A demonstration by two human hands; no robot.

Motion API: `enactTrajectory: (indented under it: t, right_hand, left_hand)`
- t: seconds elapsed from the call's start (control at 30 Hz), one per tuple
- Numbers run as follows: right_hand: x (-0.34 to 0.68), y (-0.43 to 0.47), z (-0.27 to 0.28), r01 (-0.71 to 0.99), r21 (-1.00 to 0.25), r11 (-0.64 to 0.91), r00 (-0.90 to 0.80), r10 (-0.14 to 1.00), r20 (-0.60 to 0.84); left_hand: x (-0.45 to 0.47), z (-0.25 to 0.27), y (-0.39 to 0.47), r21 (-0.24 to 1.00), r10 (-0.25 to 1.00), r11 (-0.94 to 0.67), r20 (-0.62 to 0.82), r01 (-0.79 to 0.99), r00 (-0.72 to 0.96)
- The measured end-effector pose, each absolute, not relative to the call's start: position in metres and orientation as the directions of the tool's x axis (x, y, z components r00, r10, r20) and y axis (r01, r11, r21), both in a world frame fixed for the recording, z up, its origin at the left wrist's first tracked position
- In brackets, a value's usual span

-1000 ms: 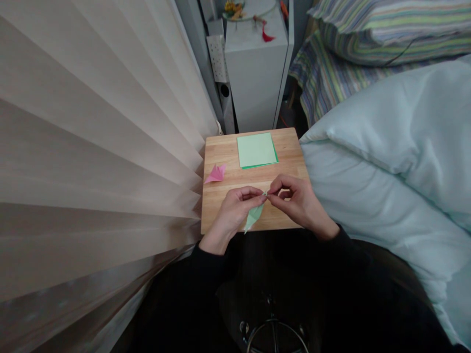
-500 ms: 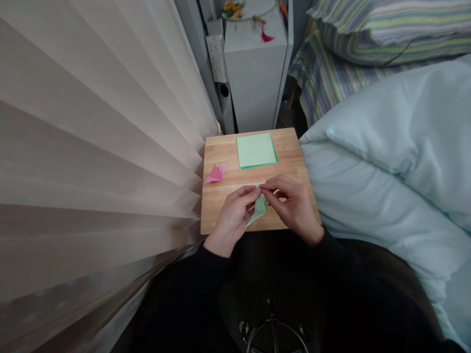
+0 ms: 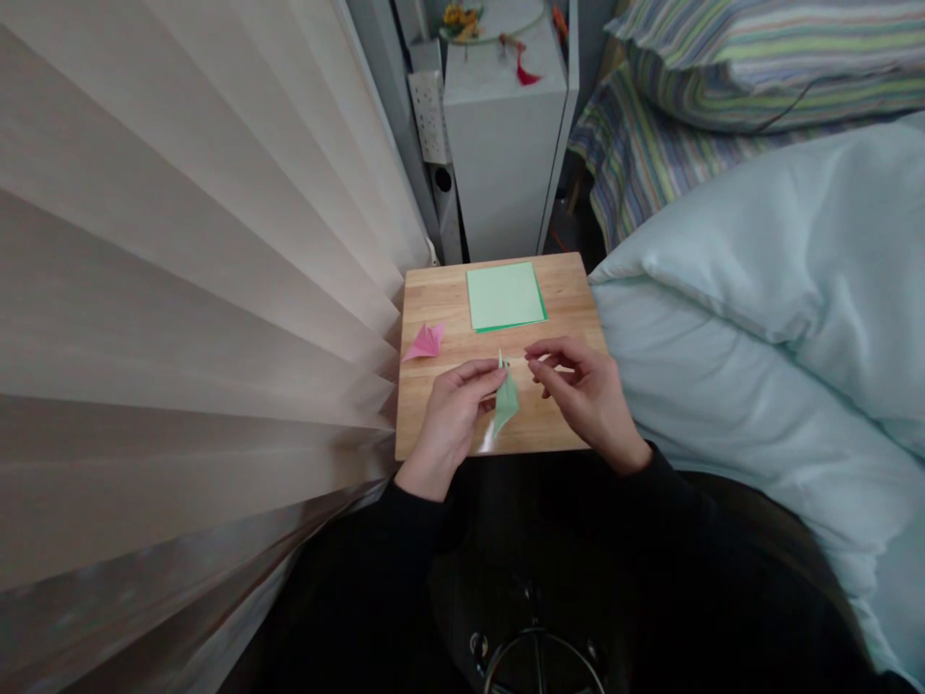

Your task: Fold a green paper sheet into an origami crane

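Observation:
Between the thumb and fingers of my left hand (image 3: 448, 414) is a folded light green origami paper (image 3: 507, 400), held over the near part of the small wooden table (image 3: 426, 434). A thin point of the paper sticks up above the left thumb, and a wider part hangs down to the right of the fingers. To the right of the paper, a little apart from it, is my right hand (image 3: 587, 393), holding nothing, its thumb and fingers bent and slightly apart. A pink folded origami piece (image 3: 425, 341) rests at the table's left edge.
Light and darker green paper sheets (image 3: 506, 295) lie stacked at the table's far side. A pleated curtain (image 3: 217, 289) borders the left, a bed with a pale blue quilt (image 3: 729, 318) the right. Behind stands a white cabinet (image 3: 502, 164) with a red tassel (image 3: 526, 72).
My right hand has let go of the green paper and moved off to the right. The paper has turned in my left hand, and its thin upper point now shows.

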State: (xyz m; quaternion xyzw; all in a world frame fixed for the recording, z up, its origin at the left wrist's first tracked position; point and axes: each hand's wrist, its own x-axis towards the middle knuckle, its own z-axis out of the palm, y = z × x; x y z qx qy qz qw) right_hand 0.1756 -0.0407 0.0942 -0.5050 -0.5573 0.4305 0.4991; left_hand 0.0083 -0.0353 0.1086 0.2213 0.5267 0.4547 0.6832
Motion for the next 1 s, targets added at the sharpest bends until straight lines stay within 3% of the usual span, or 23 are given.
enactTrajectory:
  t: [0.27, 0.67, 1.0]
  right_hand:
    - [0.177, -0.037, 0.094, 0.089, -0.992, 0.093, -0.083, 0.993, 0.086]
    - [0.181, -0.032, 0.096, -0.055, -0.992, -0.109, -0.149, 0.984, -0.1]
    - [0.185, -0.033, 0.097, 0.011, -0.991, -0.133, -0.161, 0.978, -0.133]
  left_hand:
    - [0.004, 0.109, -0.036, 0.866, 0.888, 0.458, -0.456, -0.203, 0.058]
    - [-0.001, 0.106, -0.032, 0.933, 0.924, 0.356, -0.342, -0.059, 0.172]
    - [-0.01, 0.11, -0.029, 0.953, 0.913, 0.291, -0.301, 0.079, 0.275]
